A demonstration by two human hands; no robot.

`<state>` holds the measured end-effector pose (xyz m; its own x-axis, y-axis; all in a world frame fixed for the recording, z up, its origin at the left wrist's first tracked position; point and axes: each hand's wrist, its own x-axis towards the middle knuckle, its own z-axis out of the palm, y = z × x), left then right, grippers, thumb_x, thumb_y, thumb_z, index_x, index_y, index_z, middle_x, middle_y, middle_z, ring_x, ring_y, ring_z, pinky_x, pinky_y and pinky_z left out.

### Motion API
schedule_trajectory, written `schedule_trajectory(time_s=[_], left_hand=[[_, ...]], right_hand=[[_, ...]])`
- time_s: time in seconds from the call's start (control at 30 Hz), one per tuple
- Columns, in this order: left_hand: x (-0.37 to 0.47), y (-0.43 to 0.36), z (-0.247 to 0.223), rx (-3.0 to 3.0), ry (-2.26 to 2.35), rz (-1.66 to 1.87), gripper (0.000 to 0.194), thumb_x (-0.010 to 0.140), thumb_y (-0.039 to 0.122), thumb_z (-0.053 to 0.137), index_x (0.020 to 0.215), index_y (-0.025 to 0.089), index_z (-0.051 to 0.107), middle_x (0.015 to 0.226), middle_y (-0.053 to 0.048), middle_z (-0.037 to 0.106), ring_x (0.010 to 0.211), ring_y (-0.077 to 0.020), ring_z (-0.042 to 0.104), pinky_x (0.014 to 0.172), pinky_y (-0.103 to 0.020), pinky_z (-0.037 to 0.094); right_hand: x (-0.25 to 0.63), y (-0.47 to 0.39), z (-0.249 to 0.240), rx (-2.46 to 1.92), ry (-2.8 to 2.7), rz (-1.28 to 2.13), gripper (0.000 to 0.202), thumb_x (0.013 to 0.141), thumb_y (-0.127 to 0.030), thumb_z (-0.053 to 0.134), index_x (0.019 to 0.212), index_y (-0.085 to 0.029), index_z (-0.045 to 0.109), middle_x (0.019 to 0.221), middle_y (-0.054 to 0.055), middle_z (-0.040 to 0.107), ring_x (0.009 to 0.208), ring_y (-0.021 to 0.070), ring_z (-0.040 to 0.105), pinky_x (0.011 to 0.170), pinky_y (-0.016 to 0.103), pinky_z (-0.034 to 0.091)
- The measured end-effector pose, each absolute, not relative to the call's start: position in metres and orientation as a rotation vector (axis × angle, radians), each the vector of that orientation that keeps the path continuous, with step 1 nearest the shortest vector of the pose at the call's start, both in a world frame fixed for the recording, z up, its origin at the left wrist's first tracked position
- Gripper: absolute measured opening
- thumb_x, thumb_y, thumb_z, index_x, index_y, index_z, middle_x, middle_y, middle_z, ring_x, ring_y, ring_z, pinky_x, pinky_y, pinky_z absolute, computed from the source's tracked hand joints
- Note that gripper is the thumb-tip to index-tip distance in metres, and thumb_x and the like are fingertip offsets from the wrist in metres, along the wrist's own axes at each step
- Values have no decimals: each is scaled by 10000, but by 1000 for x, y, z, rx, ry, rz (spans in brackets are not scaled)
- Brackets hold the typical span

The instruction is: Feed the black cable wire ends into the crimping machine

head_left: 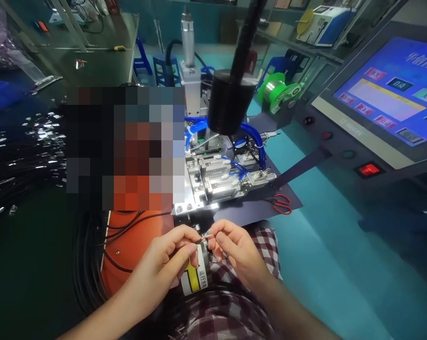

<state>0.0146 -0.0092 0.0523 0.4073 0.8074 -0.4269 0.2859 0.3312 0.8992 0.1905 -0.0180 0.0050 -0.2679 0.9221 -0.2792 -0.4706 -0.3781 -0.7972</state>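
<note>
Between my two hands is the end of a thin black cable, where fine coloured wires (208,236), red, green and white among them, fan out. My left hand (176,255) pinches the black part just behind the wires with thumb and fingers. From the right, my right hand (234,243) holds the wires near their tips, thumb against forefinger. The fingertips of both hands are close together, above a yellow and white label (195,276) on a metal part.
Ahead is a metal machine (220,177) with blue tubes. Red-handled scissors (282,204) lie right of it, below a green spool (279,92). A screen (393,89) stands at right. Black cables (87,264) hang beside an orange surface (128,250). A blurred block hides part of the left.
</note>
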Motion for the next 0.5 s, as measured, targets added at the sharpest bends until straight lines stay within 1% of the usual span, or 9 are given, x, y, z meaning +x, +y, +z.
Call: schedule_trajectory(time_s=[0.2, 0.37, 0.5], left_hand=[[14, -11, 49, 1225, 1133, 498, 168, 904, 356, 447, 924, 214, 534, 665, 29, 554, 616, -102, 489, 514, -186, 346], [14, -12, 43, 1262, 1145, 554, 160, 907, 352, 449, 922, 215, 529, 668, 38, 546, 602, -95, 483, 557, -191, 381], [16, -15, 39, 1340, 1187, 604, 144, 907, 332, 454, 899, 212, 534, 647, 40, 549, 604, -99, 499, 567, -189, 394]], right_hand=[[182, -15, 1, -912, -707, 1781, 180, 748, -304, 725, 780, -165, 613, 618, -36, 577, 480, 55, 450, 465, 165, 334], [176, -19, -1, -976, -771, 1663, 156, 746, -279, 721, 730, -166, 615, 582, -38, 586, 432, 55, 475, 437, 168, 366], [170, -24, -2, -1023, -782, 1537, 138, 763, -288, 702, 737, -173, 631, 566, -39, 582, 425, 59, 490, 427, 169, 392]])
